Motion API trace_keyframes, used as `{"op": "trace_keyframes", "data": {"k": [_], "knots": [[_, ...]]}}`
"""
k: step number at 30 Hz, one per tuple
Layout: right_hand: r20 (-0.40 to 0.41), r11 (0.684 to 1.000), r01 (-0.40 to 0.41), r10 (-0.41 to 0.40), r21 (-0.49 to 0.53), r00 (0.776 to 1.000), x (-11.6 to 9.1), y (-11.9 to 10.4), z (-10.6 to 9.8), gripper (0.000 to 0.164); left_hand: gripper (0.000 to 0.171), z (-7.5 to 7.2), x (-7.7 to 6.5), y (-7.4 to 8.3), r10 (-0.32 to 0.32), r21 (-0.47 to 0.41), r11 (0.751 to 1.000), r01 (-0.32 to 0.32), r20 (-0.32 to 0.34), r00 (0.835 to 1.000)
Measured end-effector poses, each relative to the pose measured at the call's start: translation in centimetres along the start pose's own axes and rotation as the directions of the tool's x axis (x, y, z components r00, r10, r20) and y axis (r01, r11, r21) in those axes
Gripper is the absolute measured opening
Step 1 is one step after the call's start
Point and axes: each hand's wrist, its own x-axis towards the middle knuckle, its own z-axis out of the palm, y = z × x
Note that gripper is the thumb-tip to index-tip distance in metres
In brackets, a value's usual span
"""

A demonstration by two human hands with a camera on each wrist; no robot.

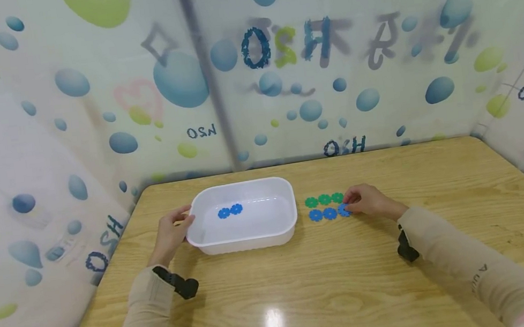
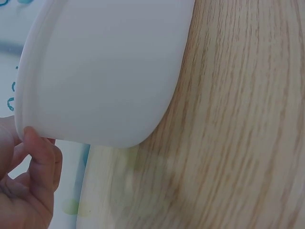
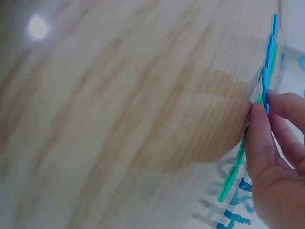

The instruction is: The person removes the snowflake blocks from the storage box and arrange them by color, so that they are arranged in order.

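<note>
A white plastic tray (image 1: 244, 240) stands on the table, with two blue flower-shaped discs (image 1: 230, 211) lying inside it. My left hand (image 1: 171, 234) grips the tray's left rim between thumb and fingers; the left wrist view shows the fingertips at the edge of the tray wall (image 2: 109, 71). To the right of the tray lie a row of three green flower-shaped discs (image 1: 325, 199) and, nearer to me, a row of three blue ones (image 1: 330, 214). With thumb and fingertips my right hand (image 1: 371, 201) pinches the rightmost blue disc (image 3: 265, 86), partly covering it.
The wooden table (image 1: 239, 301) carries a bright light reflection near its front. Behind and at both sides hang pale curtains (image 1: 256, 110) printed with droplets and letters. Each wrist wears a dark camera strap (image 1: 176, 282).
</note>
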Motion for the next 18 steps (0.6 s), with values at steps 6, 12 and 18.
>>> {"op": "trace_keyframes", "data": {"k": [6, 12, 18], "knots": [[-0.001, 0.999, 0.039, -0.039, -0.011, 0.999, -0.06, 0.00, -0.10, 0.009, 0.040, 0.02, -0.02, 0.10, 0.000, 0.006, 1.000, 0.000, -0.002, 1.000], [0.007, 0.998, 0.063, -0.063, -0.011, 0.998, -0.15, 0.02, -0.18, 0.009, 0.040, 0.02, -0.06, 0.16, -0.001, 0.003, 1.000, 0.001, -0.001, 1.000], [0.005, 0.998, 0.057, -0.057, -0.009, 0.998, -0.24, -0.09, -0.21, 0.010, 0.041, 0.02, -0.03, 0.16, -0.008, -0.001, 1.000, 0.008, 0.000, 1.000]]}}
